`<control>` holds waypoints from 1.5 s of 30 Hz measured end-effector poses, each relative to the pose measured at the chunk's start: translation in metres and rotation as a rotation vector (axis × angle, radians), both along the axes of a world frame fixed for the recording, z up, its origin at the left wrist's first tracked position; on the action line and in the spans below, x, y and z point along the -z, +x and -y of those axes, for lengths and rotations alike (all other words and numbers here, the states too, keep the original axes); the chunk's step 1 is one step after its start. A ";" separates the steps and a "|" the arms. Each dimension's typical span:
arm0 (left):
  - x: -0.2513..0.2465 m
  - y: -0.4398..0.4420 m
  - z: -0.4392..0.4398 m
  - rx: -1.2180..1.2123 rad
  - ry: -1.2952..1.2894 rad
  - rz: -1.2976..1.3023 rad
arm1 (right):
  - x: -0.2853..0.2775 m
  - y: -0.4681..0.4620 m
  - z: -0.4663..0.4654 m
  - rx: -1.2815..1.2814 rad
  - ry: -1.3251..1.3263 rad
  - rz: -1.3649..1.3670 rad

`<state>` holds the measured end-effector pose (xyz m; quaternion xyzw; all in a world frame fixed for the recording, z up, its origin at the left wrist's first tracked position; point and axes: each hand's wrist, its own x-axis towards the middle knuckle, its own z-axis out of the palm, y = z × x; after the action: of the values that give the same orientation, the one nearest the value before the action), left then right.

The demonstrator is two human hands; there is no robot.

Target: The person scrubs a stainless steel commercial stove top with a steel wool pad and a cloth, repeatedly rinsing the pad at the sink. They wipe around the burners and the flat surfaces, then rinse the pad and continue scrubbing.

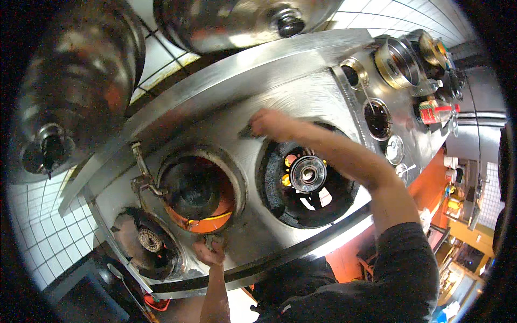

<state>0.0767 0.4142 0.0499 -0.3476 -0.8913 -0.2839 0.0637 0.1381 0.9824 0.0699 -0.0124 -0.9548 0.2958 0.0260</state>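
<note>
My right hand [268,124] reaches across the stainless steel range top [258,214] and presses a small dark pad or cloth [245,132] against it. My right forearm passes over the large black burner well [278,210] with a round burner head [308,174] in its middle. My left hand [211,252] grips a crumpled greyish cloth [214,241] at the front rim of the round well [241,194]. Inside that well is dark, cloudy content with an orange area along its lower side. What the dark content is, I cannot tell.
A metal tap [142,179] leans over the left well. Beyond it lies a smaller rusty burner [149,241]. Two large steel exhaust hoods [80,80] hang above the raised backsplash. Steel pots [398,62], a bowl of dark sauce [377,119] and bottles [438,112] stand at right.
</note>
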 end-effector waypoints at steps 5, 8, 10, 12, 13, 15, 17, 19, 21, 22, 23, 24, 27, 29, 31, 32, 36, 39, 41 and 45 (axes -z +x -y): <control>-0.011 0.000 -0.007 0.015 0.043 -0.073 | -0.017 0.045 -0.053 0.595 0.370 0.180; -0.020 -0.001 -0.015 -0.011 -0.025 -0.093 | -0.033 0.064 -0.083 1.008 0.317 0.172; -0.026 -0.002 -0.020 -0.003 -0.043 -0.227 | -0.024 0.052 -0.070 0.937 0.371 0.251; -0.028 -0.001 -0.021 -0.016 0.009 -0.072 | 0.012 0.003 -0.012 0.664 0.480 0.158; -0.027 0.000 -0.020 -0.006 0.016 0.006 | 0.026 -0.018 0.016 0.522 0.325 -0.121; -0.019 0.002 -0.018 -0.008 0.028 -0.085 | 0.029 -0.018 0.029 0.314 0.442 -0.211; -0.007 0.002 -0.009 0.005 -0.008 -0.164 | 0.018 0.005 0.011 0.656 0.578 0.334; 0.009 -0.001 -0.001 0.005 -0.024 -0.324 | -0.013 0.054 -0.048 0.753 0.483 0.506; 0.016 0.000 0.009 -0.001 0.023 -0.114 | -0.030 0.087 -0.094 0.884 0.496 0.566; 0.014 0.004 0.011 -0.140 -0.163 0.039 | -0.021 0.077 -0.102 0.877 0.445 0.395; 0.012 0.002 0.013 -0.179 -0.148 -0.039 | -0.010 0.071 -0.100 0.603 0.585 0.079; 0.008 0.004 0.012 -0.183 -0.156 -0.026 | 0.015 0.039 -0.080 0.700 0.563 0.190; -0.008 0.002 0.005 -0.088 -0.169 0.074 | 0.067 -0.058 0.005 0.755 0.282 0.259; -0.018 0.002 0.002 -0.091 -0.199 0.162 | 0.068 -0.105 0.056 0.548 0.015 0.088; -0.024 -0.001 0.001 -0.076 -0.248 0.098 | 0.035 -0.116 0.077 0.314 0.264 -0.006; -0.026 -0.002 0.002 -0.067 -0.201 0.100 | 0.013 -0.111 0.079 0.431 -0.056 0.090; -0.025 -0.006 0.004 -0.067 -0.072 0.161 | -0.034 -0.077 0.062 0.746 0.210 0.221; -0.025 -0.011 0.003 -0.024 -0.065 0.110 | 0.015 -0.097 0.070 0.770 0.445 0.265; -0.027 -0.013 0.002 -0.010 -0.038 0.101 | 0.068 -0.133 0.085 0.580 0.481 0.164; -0.030 -0.016 0.004 0.054 0.032 0.252 | 0.118 -0.191 0.104 0.689 -1.539 -0.205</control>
<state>0.0611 0.4097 0.0800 -0.3318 -0.8781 -0.3410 -0.0509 -0.0528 0.8783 -0.0479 -0.2901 -0.4231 0.8381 0.1855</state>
